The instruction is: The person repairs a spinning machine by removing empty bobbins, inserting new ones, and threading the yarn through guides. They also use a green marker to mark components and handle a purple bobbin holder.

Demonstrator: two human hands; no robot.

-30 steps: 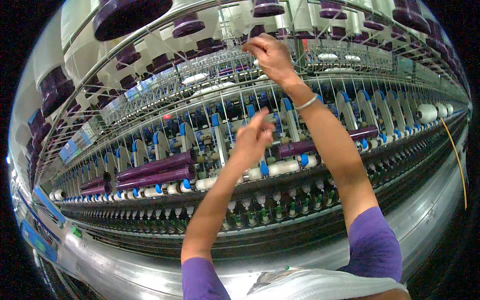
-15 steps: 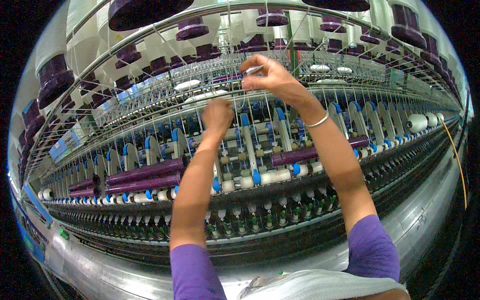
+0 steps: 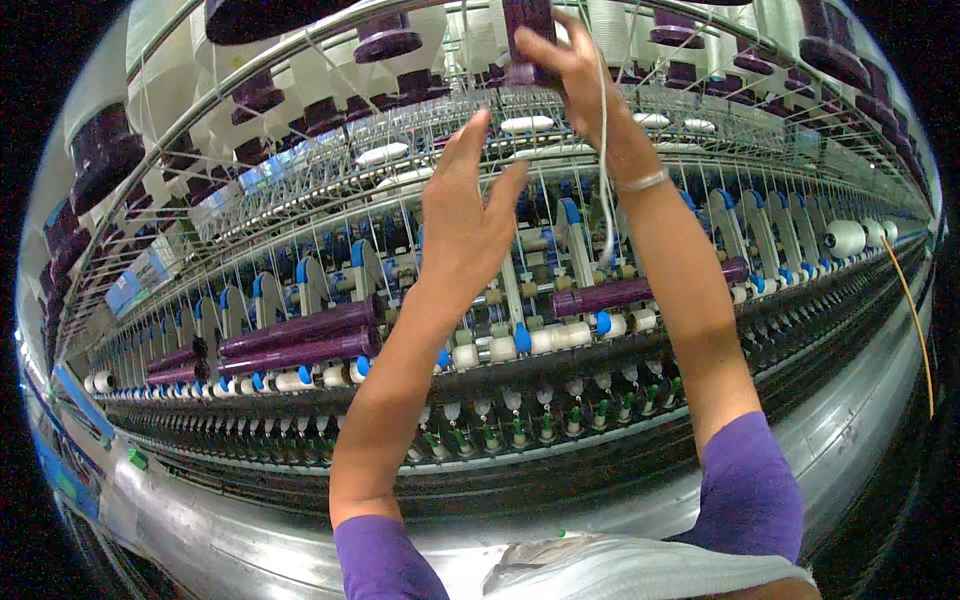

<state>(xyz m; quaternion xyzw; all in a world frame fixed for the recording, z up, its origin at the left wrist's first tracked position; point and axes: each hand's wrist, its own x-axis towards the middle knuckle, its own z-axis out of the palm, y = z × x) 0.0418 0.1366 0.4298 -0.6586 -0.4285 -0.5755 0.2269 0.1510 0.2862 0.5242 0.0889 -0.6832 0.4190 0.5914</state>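
Note:
My right hand (image 3: 580,75) is raised at the top centre against a dark purple bobbin tube (image 3: 528,40) that hangs upright. One finger lies across the tube's front; the far side of the grip is hidden. A white roving strand (image 3: 606,200) drapes over that hand and dangles past the wrist, its lower end loose over the machine. Lower and to the left, my left hand (image 3: 465,205) is held up in the air, fingers stretched and thumb apart, with nothing in it.
Large white roving bobbins on purple bases (image 3: 388,40) hang overhead along a metal rail (image 3: 320,55). Bare purple tubes (image 3: 300,345) lie on the spinning frame at left, and another purple tube (image 3: 610,297) at right. White rollers and blue-capped arms (image 3: 570,212) run across.
My right hand has risen to the purple tube, and the strand now hangs over it. My left hand has moved up and right and opened. The view has shifted slightly.

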